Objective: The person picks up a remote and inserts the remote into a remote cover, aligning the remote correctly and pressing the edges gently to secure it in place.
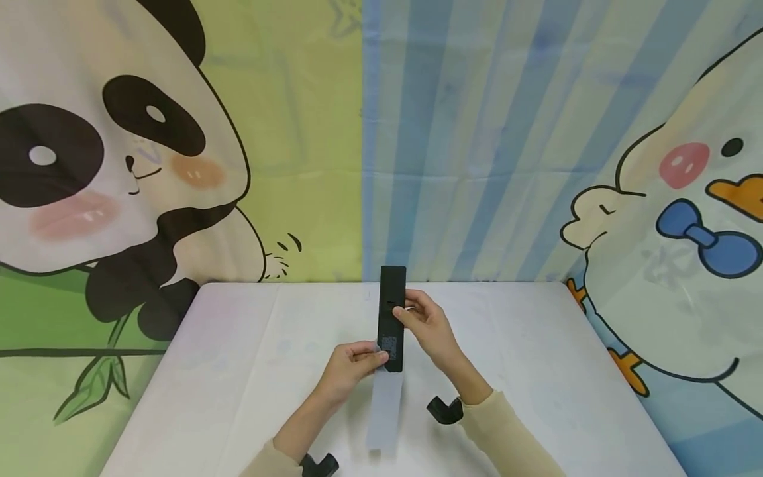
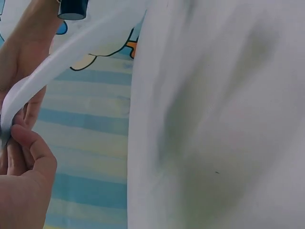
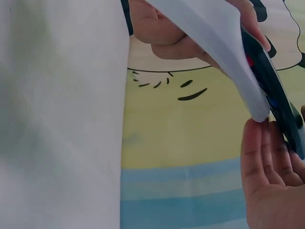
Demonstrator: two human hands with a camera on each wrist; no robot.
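So there's a black remote (image 1: 391,317) held up off the worktop (image 1: 536,371), about the middle of it and toward the far edge, long way pointing away from the person. A pale, see-through sleeve (image 1: 384,411) hangs off its near end and runs back toward the person, looks like a soft cover that's only on the very end of the remote.

The right hand (image 1: 430,326) is curled round the remote from the right side, thumb and fingers pinching it roughly halfway up. The left hand (image 1: 352,366) is lower, fingertips pinching right where the sleeve meets the remote's near end. From the left wrist view you can see the left thumb (image 2: 28,143) pressed against the white strip of the sleeve (image 2: 62,62), which arcs up and away. From the right wrist view the sleeve (image 3: 224,52) lies over the dark remote (image 3: 276,90), with the right fingers (image 3: 271,157) just beside it.

Both arms are in beige sleeves, and there's a black bracket thing at each wrist (image 1: 444,409), (image 1: 318,465).

The worktop has a plain white cover. Behind it hangs a cartoon backdrop: a panda (image 1: 101,159) on green at left, blue stripes (image 1: 477,132) in the middle, a duck with a blue bow tie (image 1: 685,218) at right.
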